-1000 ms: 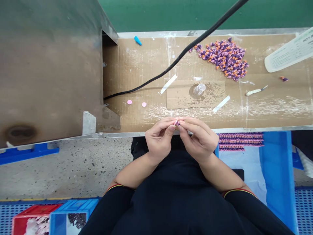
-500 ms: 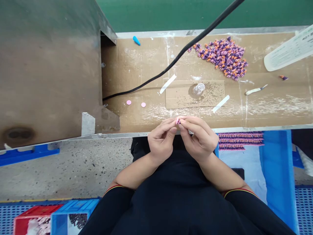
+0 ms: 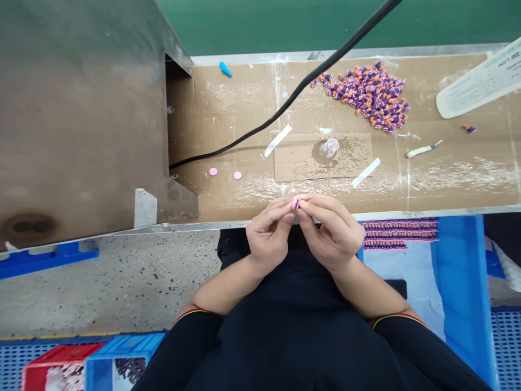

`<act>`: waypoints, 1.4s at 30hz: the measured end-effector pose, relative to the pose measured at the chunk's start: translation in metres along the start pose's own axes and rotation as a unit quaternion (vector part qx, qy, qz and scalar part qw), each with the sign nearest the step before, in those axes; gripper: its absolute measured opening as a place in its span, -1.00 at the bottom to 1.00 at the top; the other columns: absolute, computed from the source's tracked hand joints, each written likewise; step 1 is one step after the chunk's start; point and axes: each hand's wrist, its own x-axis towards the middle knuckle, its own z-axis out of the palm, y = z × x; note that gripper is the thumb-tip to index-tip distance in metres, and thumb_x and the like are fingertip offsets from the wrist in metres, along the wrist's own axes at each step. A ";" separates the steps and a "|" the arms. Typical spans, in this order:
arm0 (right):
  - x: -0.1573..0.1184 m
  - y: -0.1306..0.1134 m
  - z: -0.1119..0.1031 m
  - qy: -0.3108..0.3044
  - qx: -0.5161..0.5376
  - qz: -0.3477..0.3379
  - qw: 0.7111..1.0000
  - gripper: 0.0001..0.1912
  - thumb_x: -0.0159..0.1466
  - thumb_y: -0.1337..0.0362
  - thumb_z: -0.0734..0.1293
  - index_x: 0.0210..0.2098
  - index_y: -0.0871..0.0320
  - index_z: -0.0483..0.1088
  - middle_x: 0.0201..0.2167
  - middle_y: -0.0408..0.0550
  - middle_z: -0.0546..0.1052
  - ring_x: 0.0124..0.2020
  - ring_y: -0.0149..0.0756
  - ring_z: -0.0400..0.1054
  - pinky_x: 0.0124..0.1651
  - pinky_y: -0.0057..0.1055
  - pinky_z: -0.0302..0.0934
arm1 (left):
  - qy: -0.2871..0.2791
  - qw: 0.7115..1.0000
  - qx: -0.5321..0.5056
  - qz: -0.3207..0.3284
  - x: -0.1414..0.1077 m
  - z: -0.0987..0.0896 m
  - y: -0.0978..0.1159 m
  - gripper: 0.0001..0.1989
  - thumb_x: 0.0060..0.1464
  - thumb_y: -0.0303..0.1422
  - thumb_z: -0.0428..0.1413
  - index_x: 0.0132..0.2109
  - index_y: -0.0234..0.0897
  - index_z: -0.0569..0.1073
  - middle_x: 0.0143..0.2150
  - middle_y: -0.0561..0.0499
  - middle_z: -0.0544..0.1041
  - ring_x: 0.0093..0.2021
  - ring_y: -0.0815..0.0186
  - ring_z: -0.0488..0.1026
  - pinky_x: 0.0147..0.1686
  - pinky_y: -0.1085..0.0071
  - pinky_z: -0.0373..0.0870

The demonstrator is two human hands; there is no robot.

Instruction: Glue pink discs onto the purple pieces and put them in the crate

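Both hands sit right at the near metal edge (image 3: 211,224) of the cardboard-covered table (image 3: 228,114), with the left hand (image 3: 266,234) and right hand (image 3: 332,234) meeting at the fingertips. Both grips are closed on a small pink-and-purple piece (image 3: 296,203), held just over the table's near edge. It's tiny and the fingers cover most of it, so I can't really make out its shape.

Straight ahead, a cardboard sheet (image 3: 293,168) lies between the hands and a big pile of purple-and-orange cones (image 3: 368,98), which is well apart from both hands toward the far edge. A clear plastic cup (image 3: 329,147) stands on that sheet, with a white tape strip (image 3: 277,140) at its left end and another (image 3: 365,172) at its right. Two pink discs (image 3: 225,174) sit left of the sheet, and a black cable (image 3: 260,122) runs across the table above them. Farther right there's a white-handled knife (image 3: 421,150) and a white card (image 3: 478,81). A big metal housing (image 3: 81,119) blocks the whole left end. Below the near edge on the right, a blue crate (image 3: 459,282) holds rows of pink-and-purple pieces (image 3: 401,234).
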 end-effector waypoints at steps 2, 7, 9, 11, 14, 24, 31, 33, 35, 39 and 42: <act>0.000 0.001 -0.001 -0.002 -0.001 -0.004 1.000 -0.72 0.45 0.46 0.47 0.05 -0.02 0.60 -0.17 -0.10 0.74 -0.13 -0.16 0.73 -0.11 -0.21 0.71 | -0.014 1.000 0.003 0.021 0.000 -0.001 -0.002 -0.84 0.42 -0.21 0.30 0.06 0.05 0.75 0.00 -0.02 0.76 0.05 0.18 0.74 0.14 0.17 0.72; 0.001 0.004 -0.004 -0.004 0.005 -0.029 1.000 -0.66 0.40 0.53 0.50 0.09 0.06 0.60 -0.17 -0.05 0.74 -0.11 -0.16 0.72 -0.05 -0.22 0.71 | -0.029 0.994 0.009 0.109 0.003 -0.003 -0.014 -0.71 0.44 -0.41 0.25 0.16 0.06 0.70 0.11 0.01 0.71 0.09 0.33 0.69 0.11 0.37 0.69; 0.002 0.004 -0.005 -0.008 0.006 -0.031 0.999 -0.61 0.40 0.54 0.49 0.14 0.03 0.59 -0.16 -0.07 0.74 -0.11 -0.16 0.72 -0.06 -0.20 0.72 | -0.027 0.990 0.013 0.139 0.004 -0.004 -0.018 -0.69 0.44 -0.45 0.25 0.18 0.04 0.69 0.12 0.01 0.67 0.08 0.38 0.67 0.08 0.44 0.68; 0.001 0.004 -0.005 -0.012 0.008 -0.031 0.999 -0.56 0.40 0.54 0.49 0.18 -0.01 0.58 -0.15 -0.09 0.74 -0.11 -0.16 0.72 -0.08 -0.19 0.72 | -0.028 0.988 0.015 0.153 0.005 -0.004 -0.020 -0.67 0.44 -0.47 0.24 0.20 0.04 0.68 0.13 0.01 0.64 0.08 0.39 0.65 0.08 0.45 0.67; 0.001 0.003 -0.007 -0.018 0.010 -0.035 0.999 -0.54 0.40 0.55 0.50 0.19 0.00 0.57 -0.14 -0.08 0.74 -0.12 -0.16 0.72 -0.08 -0.18 0.72 | -0.030 0.988 0.023 0.153 0.004 -0.005 -0.021 -0.65 0.44 -0.49 0.23 0.20 0.04 0.67 0.14 0.01 0.62 0.09 0.40 0.63 0.07 0.46 0.67; 0.032 0.072 -0.066 -0.296 -0.166 -0.104 0.935 -0.80 0.50 0.45 0.32 -0.13 0.07 0.57 -0.18 -0.01 0.68 -0.18 -0.19 0.58 -0.17 -0.27 0.51 | -0.002 0.993 0.050 0.105 0.018 -0.023 -0.037 -0.79 0.43 -0.43 0.25 0.08 -0.05 0.72 0.04 -0.05 0.64 -0.06 0.36 0.65 -0.18 0.49 0.67; 0.038 0.098 -0.072 -0.395 -0.215 -0.166 0.878 -0.72 0.48 0.49 0.26 -0.07 0.09 0.58 -0.14 0.02 0.66 -0.17 -0.19 0.52 -0.26 -0.32 0.38 | -0.006 0.996 0.040 0.083 0.019 -0.022 -0.037 -0.83 0.43 -0.40 0.26 0.04 -0.09 0.73 0.01 -0.06 0.64 -0.13 0.39 0.63 -0.23 0.50 0.66; 0.033 0.101 -0.077 -0.367 -0.183 -0.107 0.906 -0.62 0.44 0.50 0.25 0.12 0.06 0.54 -0.01 0.05 0.67 -0.04 -0.14 0.56 -0.12 -0.25 0.48 | -0.007 0.996 0.035 0.080 0.019 -0.024 -0.037 -0.80 0.42 -0.43 0.25 0.05 -0.07 0.73 0.02 -0.05 0.64 -0.09 0.39 0.63 -0.21 0.52 0.65; 0.028 0.103 -0.080 -0.347 -0.134 -0.054 0.927 -0.52 0.40 0.51 0.25 0.22 0.05 0.49 0.09 0.08 0.64 0.08 -0.09 0.57 0.04 -0.15 0.53 | -0.012 0.996 0.033 0.076 0.019 -0.025 -0.037 -0.78 0.42 -0.45 0.24 0.05 -0.05 0.74 0.02 -0.04 0.64 -0.10 0.41 0.63 -0.20 0.53 0.64; 0.020 0.100 -0.071 -0.336 -0.060 -0.021 0.940 -0.72 0.48 0.36 0.34 0.13 0.07 0.55 0.07 0.12 0.64 0.09 -0.03 0.57 0.11 -0.04 0.54 | -0.026 0.997 0.041 0.059 0.021 -0.026 -0.036 -0.80 0.42 -0.43 0.25 0.03 -0.05 0.74 0.01 -0.05 0.64 -0.15 0.40 0.62 -0.20 0.48 0.64; 0.017 0.096 -0.075 -0.319 -0.029 0.010 0.947 -0.85 0.53 0.27 0.36 -0.06 0.04 0.61 -0.04 0.07 0.67 0.02 -0.07 0.59 0.08 -0.08 0.55 | -0.029 0.997 0.055 0.035 0.025 -0.025 -0.032 -0.86 0.40 -0.37 0.27 -0.03 -0.09 0.76 -0.02 -0.08 0.64 -0.14 0.35 0.63 -0.23 0.45 0.63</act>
